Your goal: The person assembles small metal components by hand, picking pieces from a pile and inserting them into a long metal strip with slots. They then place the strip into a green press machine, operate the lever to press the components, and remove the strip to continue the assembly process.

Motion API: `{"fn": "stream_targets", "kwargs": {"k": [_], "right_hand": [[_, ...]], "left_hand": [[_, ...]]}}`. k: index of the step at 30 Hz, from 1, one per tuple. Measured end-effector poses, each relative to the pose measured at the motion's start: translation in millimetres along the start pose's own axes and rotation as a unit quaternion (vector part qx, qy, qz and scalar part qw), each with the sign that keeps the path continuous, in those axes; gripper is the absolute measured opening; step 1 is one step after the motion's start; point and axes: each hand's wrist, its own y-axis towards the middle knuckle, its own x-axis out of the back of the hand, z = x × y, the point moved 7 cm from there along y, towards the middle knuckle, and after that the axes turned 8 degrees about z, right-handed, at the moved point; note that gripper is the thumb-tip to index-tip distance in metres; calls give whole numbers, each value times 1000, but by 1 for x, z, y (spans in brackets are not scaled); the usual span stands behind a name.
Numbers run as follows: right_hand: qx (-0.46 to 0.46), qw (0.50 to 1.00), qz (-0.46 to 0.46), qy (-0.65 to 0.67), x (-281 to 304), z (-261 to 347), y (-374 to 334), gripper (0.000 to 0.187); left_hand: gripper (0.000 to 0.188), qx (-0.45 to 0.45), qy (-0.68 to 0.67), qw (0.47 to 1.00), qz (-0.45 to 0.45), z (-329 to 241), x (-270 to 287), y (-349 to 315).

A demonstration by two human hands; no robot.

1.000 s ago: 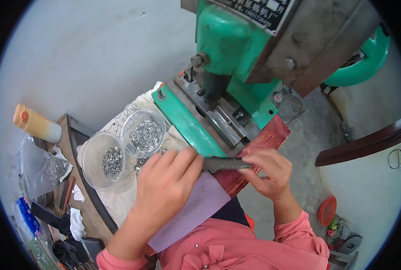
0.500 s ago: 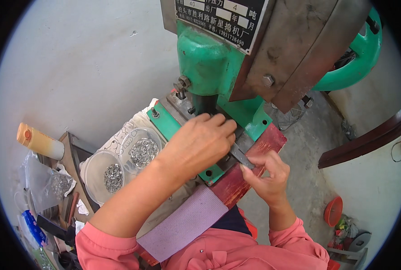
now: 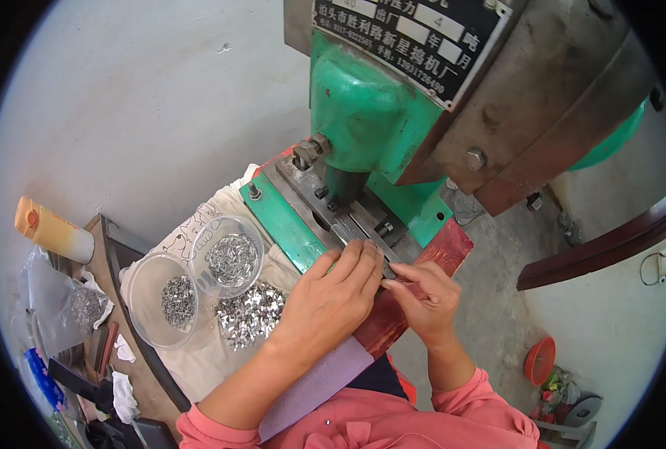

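Press stands before the person, and its dark ram is above the metal block. The left hand lies over the near end of this block; its fingers are bent and pressed together, but their tips are hidden, so I cannot tell what they grip. The right hand pinches the dark strip between thumb and forefinger. The strip is near this same end, between both hands, only a short part being visible. On the cloth, to the left, lies a heap of small shiny pieces, beside a clear tub and a bowl, both containing metal bits. A purple mat shows beside the left forearm.
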Motion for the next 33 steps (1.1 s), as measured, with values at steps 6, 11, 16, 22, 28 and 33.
{"fn": "stream_targets", "kwargs": {"k": [6,11,16,22,28,33], "right_hand": [[-34,997,40,63,10,-41,32,25],[-30,989,136,47,-10,-56,53,22],[-54,976,202,60,-19,-59,63,21],[-16,978,205,32,-24,-56,69,24],[1,982,190,19,-21,-55,69,22],[-24,999,18,11,8,-48,54,25]], "left_hand": [[49,57,-51,997,-28,2,-6,-14],[49,67,-82,994,-41,1,-11,-13],[49,75,-97,991,-53,2,-13,-15],[49,74,-105,990,-58,2,-14,-17],[57,87,-231,963,-105,6,-22,-25],[89,194,-332,909,-161,22,-30,-36]]}}
